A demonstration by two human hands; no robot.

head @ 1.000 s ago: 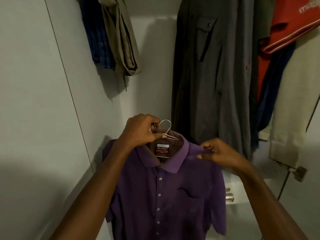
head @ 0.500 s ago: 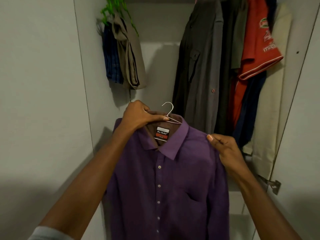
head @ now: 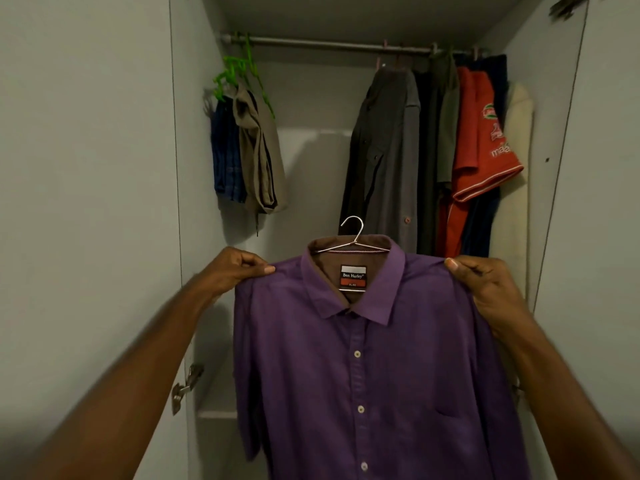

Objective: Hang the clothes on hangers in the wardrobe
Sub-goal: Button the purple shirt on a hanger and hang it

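Both your hands have shifted out to the shirt's shoulders, your left hand off the collar and hanger neck.

You now pinch the purple shirt at both shoulders, your left hand on the left one and your right hand on the right, fingers curled into the cloth. It hangs on a wire hanger, held up in front of the open wardrobe, the hook below the rail. Far left on the rail, a green hanger carries folded trousers; far right hang a grey shirt and a red shirt.
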